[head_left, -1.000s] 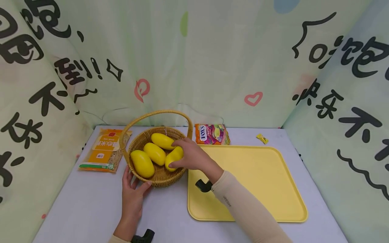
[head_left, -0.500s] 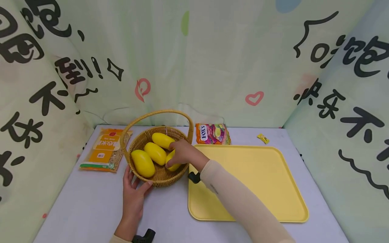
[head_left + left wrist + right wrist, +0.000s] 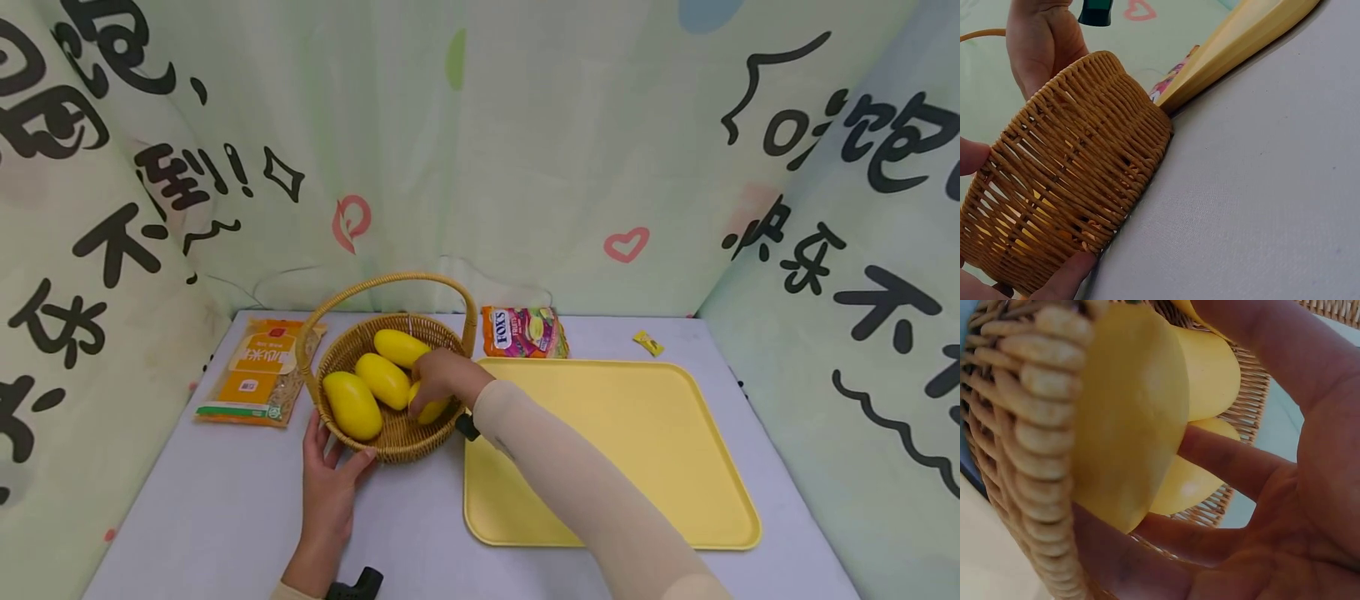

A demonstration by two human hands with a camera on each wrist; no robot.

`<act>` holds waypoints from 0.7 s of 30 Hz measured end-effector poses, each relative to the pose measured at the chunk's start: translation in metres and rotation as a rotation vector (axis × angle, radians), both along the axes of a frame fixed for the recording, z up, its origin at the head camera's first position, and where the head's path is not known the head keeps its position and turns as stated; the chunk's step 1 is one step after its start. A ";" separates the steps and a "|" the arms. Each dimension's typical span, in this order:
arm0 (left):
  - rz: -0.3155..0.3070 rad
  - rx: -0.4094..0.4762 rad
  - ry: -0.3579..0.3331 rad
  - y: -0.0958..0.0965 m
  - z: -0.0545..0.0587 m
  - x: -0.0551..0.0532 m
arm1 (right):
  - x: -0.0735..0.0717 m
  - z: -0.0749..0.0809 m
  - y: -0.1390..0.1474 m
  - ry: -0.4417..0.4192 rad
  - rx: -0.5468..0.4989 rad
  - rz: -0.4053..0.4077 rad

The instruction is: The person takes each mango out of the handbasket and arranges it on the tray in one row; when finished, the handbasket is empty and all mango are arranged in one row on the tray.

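Observation:
A wicker basket (image 3: 405, 451) with a tall arched handle stands on the table, left of the tray. Yellow mangoes lie inside: one at the left (image 3: 352, 406), one in the middle (image 3: 382, 381), one at the back (image 3: 401, 347). My right hand (image 3: 447, 377) reaches in over the right rim, its fingers curled round another mango (image 3: 1135, 419), which it partly hides in the head view. My left hand (image 3: 330, 479) holds the basket's front left side, thumb near the rim. In the left wrist view, a fingertip (image 3: 1075, 269) touches the weave low down.
A yellow tray (image 3: 637, 467) lies to the right, under my right forearm. Behind it are a FOX'S candy bag (image 3: 522, 332) and a small yellow-wrapped candy (image 3: 648, 342). An orange-labelled grain packet (image 3: 258, 372) lies left of the basket. Printed curtains enclose the table's back and sides.
My right hand has moved slightly left and turned over the mango at the basket's right side, covering more of it. The left hand and basket stay in place.

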State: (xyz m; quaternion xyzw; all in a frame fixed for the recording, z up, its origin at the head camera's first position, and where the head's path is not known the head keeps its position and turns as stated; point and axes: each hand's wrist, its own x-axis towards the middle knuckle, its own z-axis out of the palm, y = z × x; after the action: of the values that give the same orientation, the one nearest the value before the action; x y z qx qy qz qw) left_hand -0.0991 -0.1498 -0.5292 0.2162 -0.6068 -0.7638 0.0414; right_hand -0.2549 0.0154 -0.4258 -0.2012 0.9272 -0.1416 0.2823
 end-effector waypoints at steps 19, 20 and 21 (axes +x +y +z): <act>-0.008 -0.008 -0.005 -0.002 -0.002 0.000 | 0.004 -0.007 -0.002 -0.039 0.025 0.030; -0.008 -0.006 -0.003 -0.002 -0.002 0.000 | 0.004 -0.007 -0.003 -0.037 0.029 0.029; -0.007 -0.003 -0.001 -0.002 -0.002 0.000 | 0.004 -0.006 -0.003 -0.037 0.026 0.024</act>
State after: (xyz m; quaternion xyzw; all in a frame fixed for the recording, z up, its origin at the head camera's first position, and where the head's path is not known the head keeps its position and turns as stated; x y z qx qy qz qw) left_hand -0.0989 -0.1520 -0.5310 0.2143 -0.6086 -0.7630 0.0386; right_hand -0.2507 0.0128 -0.4319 -0.2057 0.9212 -0.1297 0.3036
